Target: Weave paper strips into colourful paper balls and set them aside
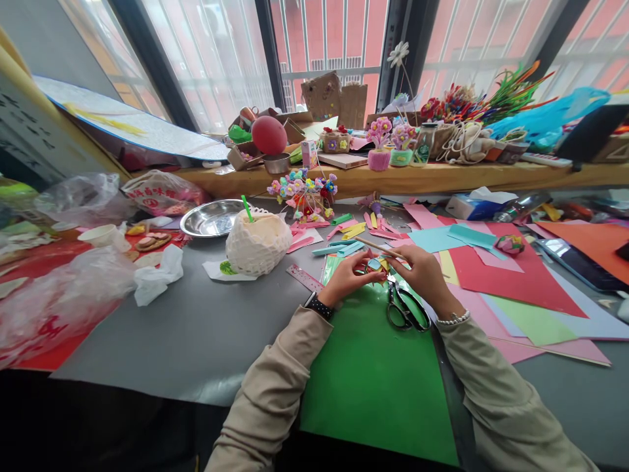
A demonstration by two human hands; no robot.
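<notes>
My left hand has its fingers closed around a small folded paper piece in yellow, blue and red. Close beside it, my right hand pinches a thin wooden stick, which slants up to the left above the paper piece. Whether the right fingers also touch the paper, I cannot tell. Black-handled scissors lie just below both hands on a green sheet. A pink ruler rests left of the sheet. Folded blue, yellow and pink paper strips lie beyond my hands.
Coloured paper sheets and a paper ball cover the right side. A netted white coconut with a green straw, a metal plate and plastic bags stand left. Behind runs a wooden ledge crowded with crafts.
</notes>
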